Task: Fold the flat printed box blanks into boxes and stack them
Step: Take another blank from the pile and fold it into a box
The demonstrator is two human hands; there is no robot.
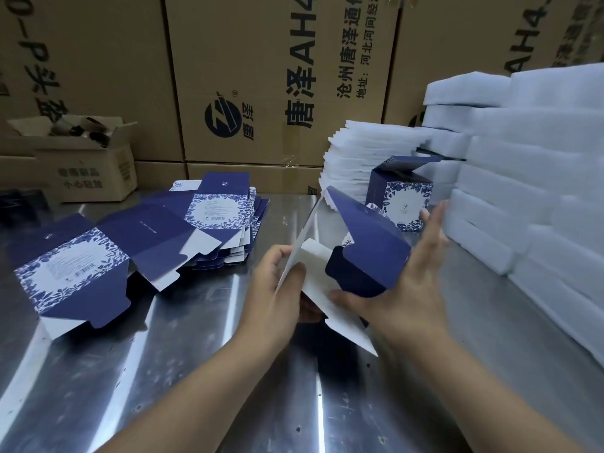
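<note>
A half-folded navy and white box blank [366,237] is held up over the steel table [183,354] at centre. My left hand [277,289] grips its white inner panel from the left, thumb on the front. My right hand [411,273] presses flat against the navy outer side, fingers straight, thumb under a lower flap. One folded blue floral box [403,197] stands behind, lid flap raised. A spread pile of flat printed blanks [196,220] lies to the left, with one blank [75,276] nearest the front left.
White foam slabs [536,178] are stacked high along the right edge, with thinner foam sheets [356,158] behind the folded box. Large brown cartons [268,80] wall off the back. A small open carton [88,158] sits at the back left.
</note>
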